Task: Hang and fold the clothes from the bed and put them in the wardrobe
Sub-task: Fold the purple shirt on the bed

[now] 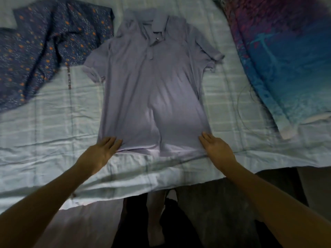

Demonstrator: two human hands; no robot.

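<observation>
A lavender polo shirt (152,90) lies spread flat, front up, on the pale checked bed (53,126), collar at the far end and hem near the bed's edge. The left hand (102,151) rests on the hem's left corner and the right hand (216,149) on its right corner, both with straight fingers (206,138) laid flat on the cloth. A dark blue patterned garment (44,47) lies crumpled at far left, touching the shirt's sleeve, and a blue and purple pillow (290,59) lies at right, apart from the shirt.
</observation>
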